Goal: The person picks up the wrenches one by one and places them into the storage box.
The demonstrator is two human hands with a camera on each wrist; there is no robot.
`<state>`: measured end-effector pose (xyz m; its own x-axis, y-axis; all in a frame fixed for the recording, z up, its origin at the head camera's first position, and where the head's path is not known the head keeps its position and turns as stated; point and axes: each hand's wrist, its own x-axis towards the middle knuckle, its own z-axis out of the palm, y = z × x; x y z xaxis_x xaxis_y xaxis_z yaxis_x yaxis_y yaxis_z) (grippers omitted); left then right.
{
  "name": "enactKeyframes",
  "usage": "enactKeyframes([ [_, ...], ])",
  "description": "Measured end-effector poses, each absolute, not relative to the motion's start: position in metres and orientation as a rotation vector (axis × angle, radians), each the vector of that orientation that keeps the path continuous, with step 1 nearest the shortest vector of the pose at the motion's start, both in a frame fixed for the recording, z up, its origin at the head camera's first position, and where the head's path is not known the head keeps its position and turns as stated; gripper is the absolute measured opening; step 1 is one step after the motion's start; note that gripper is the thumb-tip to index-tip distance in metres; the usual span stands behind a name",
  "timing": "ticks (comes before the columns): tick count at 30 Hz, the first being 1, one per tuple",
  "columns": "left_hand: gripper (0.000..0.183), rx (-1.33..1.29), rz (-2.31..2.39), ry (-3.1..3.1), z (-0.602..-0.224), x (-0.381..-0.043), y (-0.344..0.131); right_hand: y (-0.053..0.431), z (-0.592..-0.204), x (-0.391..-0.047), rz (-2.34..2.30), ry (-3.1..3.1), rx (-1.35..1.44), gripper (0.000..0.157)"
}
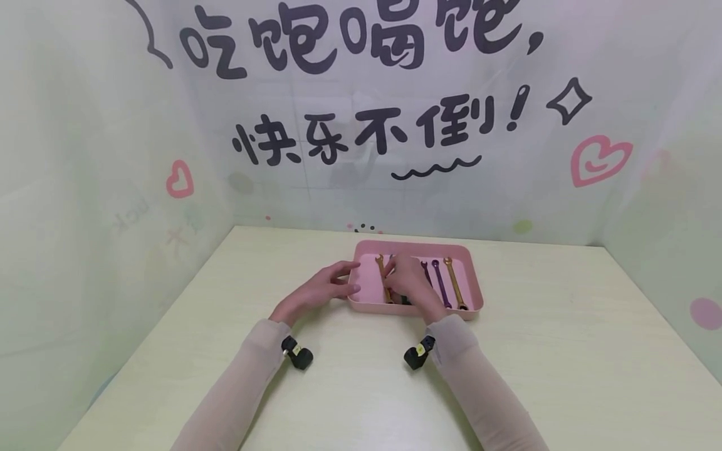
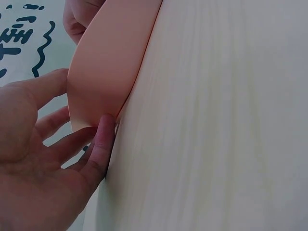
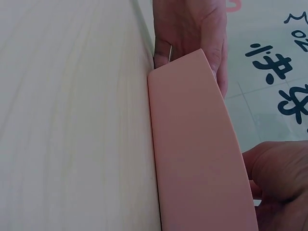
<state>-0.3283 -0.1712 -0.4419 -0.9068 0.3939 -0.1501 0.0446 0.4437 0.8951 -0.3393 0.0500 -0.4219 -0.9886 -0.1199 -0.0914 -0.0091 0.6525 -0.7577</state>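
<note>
A pink tray (image 1: 369, 307) lies on the table with several combination wrenches side by side in it. My left hand (image 1: 324, 285) is at the tray's left end, fingers spread; in the left wrist view its thumb and fingertips (image 2: 106, 126) touch the tray's wall (image 2: 108, 62) near a corner. Over the tray, my right hand (image 1: 410, 280) reaches down with curled fingers, pinching at the leftmost gold wrench (image 1: 380, 262). Its back covers the wrenches in the middle. To its right lie a purple wrench (image 1: 440, 282) and another gold wrench (image 1: 455, 283).
The pale wooden table (image 1: 564, 351) runs up to a printed curtain (image 1: 316, 207) close behind the tray. Curtains also hang at the left and right sides. Each sleeved wrist carries a small black camera (image 1: 300, 357).
</note>
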Motion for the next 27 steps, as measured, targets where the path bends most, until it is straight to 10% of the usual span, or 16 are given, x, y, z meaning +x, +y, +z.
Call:
enactKeyframes([
  [27,0.066,0.369,1.457,2.346,-0.447,-0.332,-0.172,0.068,-0.377,-0.327,-1.383,2.673,-0.228,0.024],
])
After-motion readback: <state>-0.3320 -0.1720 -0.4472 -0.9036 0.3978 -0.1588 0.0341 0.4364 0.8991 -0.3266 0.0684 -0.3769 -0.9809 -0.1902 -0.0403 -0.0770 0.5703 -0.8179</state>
